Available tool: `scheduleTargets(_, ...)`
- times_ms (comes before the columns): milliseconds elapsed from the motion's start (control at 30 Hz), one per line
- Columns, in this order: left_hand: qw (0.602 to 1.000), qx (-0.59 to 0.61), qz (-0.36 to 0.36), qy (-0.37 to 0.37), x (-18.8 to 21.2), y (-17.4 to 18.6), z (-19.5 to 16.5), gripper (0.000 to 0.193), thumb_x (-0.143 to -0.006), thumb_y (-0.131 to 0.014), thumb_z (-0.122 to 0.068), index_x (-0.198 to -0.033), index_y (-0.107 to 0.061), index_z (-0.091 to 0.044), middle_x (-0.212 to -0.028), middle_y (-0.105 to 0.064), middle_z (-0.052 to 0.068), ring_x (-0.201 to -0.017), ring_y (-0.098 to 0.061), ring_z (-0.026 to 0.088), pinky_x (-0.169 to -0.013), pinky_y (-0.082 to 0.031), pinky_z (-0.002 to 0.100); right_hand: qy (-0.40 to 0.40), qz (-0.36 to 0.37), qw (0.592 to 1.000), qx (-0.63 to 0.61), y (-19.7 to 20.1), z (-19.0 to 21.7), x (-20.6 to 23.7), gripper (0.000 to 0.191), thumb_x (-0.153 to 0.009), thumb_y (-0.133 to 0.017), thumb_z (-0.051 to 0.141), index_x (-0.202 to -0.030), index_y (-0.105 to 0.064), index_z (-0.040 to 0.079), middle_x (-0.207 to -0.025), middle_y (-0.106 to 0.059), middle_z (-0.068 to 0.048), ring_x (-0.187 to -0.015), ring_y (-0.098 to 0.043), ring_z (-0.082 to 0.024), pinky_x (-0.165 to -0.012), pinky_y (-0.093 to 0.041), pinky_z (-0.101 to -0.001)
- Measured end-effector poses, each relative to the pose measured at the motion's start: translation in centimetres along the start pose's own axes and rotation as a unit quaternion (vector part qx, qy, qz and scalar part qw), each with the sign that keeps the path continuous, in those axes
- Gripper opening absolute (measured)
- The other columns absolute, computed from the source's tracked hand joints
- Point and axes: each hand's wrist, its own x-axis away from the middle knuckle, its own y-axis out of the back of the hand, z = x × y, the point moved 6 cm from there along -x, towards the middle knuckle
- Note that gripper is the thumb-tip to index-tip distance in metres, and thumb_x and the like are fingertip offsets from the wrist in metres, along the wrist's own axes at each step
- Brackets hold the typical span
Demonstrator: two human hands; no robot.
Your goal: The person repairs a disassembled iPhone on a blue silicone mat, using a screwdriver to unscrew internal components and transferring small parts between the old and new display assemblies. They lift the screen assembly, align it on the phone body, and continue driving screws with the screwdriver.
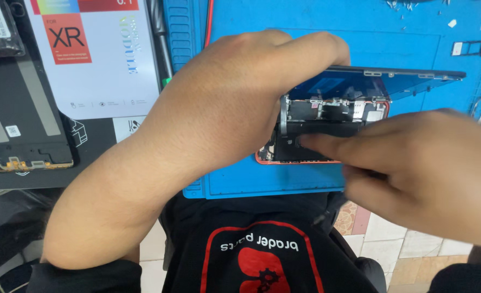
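While the opened phone lies on the blue work mat with its long axis running left to right, the left hand arches over its left end, fingers curled over the far edge of the lifted screen panel, which stands tilted up off the red-rimmed body. Left hand looks clamped on that panel, though the fingertips are hidden behind it. Right hand comes in from the right, blurred, its extended fingers touching the dark internals near the phone's left-centre; cannot tell whether it pinches anything. Phone sits directly under both hands, the right nearer the exposed inside. A white parts box and a black replacement panel lie well left.
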Motion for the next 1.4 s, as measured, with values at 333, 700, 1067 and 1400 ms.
scheduleTargets(333,1.000,0.005,0.004,0.019,0.0,-0.1,0.4,0.037,-0.089,-0.058,0.007,-0.121,-0.059,-0.012,-0.090,-0.066,0.018,-0.089,-0.064,0.041,-0.068,-0.045,0.051,0.040,-0.051,0.997,-0.039,0.5,1.1,-1.7,0.059,-0.074,-0.073,0.028,-0.132,-0.074,0.033,-0.080,-0.077,-0.003,-0.071,-0.073,-0.026,-0.063,-0.056,-0.0419)
scheduleTargets(700,1.000,-0.010,0.005,0.014,0.2,-0.2,0.5,0.037,-0.088,-0.062,0.003,-0.122,-0.059,-0.012,-0.090,-0.067,0.016,-0.089,-0.064,0.039,-0.068,-0.046,0.050,-0.003,-0.023,0.998,-0.063,-0.8,0.5,-1.6,0.065,-0.076,-0.074,0.028,-0.141,-0.068,0.033,-0.086,-0.077,-0.010,-0.071,-0.072,-0.030,-0.068,-0.058,-0.0402)
scheduleTargets(1067,0.999,0.010,0.012,0.028,0.0,-0.1,0.4,0.039,-0.089,-0.057,0.008,-0.122,-0.060,-0.012,-0.090,-0.066,0.016,-0.088,-0.064,0.039,-0.069,-0.046,0.050,0.053,-0.057,0.991,-0.107,-1.3,0.5,-1.3,0.070,-0.073,-0.072,0.024,-0.143,-0.067,0.026,-0.085,-0.075,-0.012,-0.070,-0.072,-0.030,-0.064,-0.056,-0.0401)
scheduleTargets(1400,0.996,0.008,0.075,0.052,-0.8,-0.5,-0.3,0.049,-0.081,-0.062,0.010,-0.126,-0.060,-0.010,-0.101,-0.069,0.016,-0.093,-0.066,0.040,-0.071,-0.048,0.048,0.237,-0.105,0.958,-0.125,-1.5,-6.2,7.7,0.027,-0.087,-0.076,0.029,-0.113,-0.081,0.022,-0.088,-0.071,-0.001,-0.073,-0.067,-0.013,-0.064,-0.050,-0.0294)
